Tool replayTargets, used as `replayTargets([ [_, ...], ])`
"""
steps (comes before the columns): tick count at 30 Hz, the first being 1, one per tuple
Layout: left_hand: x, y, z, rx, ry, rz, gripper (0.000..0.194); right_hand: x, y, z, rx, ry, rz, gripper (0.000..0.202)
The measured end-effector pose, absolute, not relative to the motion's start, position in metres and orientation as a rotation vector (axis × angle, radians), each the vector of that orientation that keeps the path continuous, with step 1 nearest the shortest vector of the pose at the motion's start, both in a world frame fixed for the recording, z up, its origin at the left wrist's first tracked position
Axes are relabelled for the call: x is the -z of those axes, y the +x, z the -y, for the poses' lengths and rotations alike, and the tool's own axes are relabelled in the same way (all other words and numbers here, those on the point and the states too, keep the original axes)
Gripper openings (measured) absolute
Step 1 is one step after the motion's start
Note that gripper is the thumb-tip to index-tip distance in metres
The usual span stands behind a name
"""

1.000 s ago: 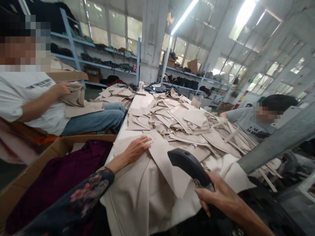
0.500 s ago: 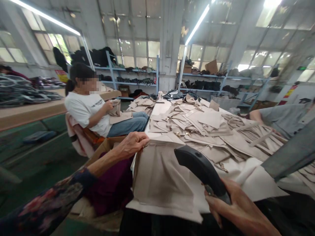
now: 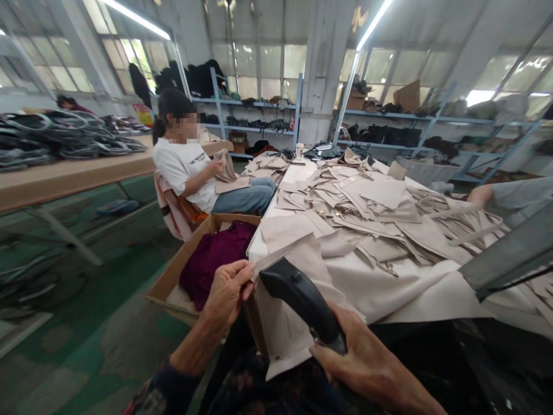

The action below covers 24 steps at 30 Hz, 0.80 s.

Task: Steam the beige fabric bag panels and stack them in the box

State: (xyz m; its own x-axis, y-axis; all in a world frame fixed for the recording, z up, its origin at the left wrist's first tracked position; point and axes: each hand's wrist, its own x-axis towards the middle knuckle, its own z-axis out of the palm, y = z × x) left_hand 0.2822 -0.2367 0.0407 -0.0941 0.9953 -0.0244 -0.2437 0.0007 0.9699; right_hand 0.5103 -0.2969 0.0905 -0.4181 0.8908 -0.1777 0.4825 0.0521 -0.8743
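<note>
My left hand [image 3: 231,286] pinches the upper left corner of a beige bag-like piece [image 3: 283,337] of smooth, leather-like material. The piece hangs down over the near end of the table, in front of my body. Wrapped round the handle of a black, curved hand tool [image 3: 298,294] is my right hand [image 3: 360,351], its thumb near a small trigger-like part. The tool's head lies over the top edge of the beige piece, close to my left fingertips. Whether it touches the material I cannot tell.
Beige pieces [image 3: 371,199], some with metal clasps, are heaped on the white-covered table [image 3: 401,300]. At left stands a cardboard box [image 3: 166,282] holding purple cloth [image 3: 216,259]. A seated co-worker [image 3: 190,167] handles beige material. A grey post [image 3: 510,253] slants at right.
The black tool has moved left along the piece's top edge toward my left fingers. My left hand and the piece sit lower, and the view has turned left.
</note>
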Motion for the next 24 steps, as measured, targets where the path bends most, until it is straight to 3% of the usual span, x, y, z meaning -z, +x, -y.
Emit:
replayTargets([
  [11,-0.004,0.286,0.269,-1.465,0.537,-1.065,0.034,-0.092,0.529,0.276,-1.217,-1.400,1.778,0.011],
  [24,0.004,0.281,0.280,-1.408,0.512,-1.072,0.036,-0.072,0.513,0.283,-1.418,-1.389,1.811,0.009],
])
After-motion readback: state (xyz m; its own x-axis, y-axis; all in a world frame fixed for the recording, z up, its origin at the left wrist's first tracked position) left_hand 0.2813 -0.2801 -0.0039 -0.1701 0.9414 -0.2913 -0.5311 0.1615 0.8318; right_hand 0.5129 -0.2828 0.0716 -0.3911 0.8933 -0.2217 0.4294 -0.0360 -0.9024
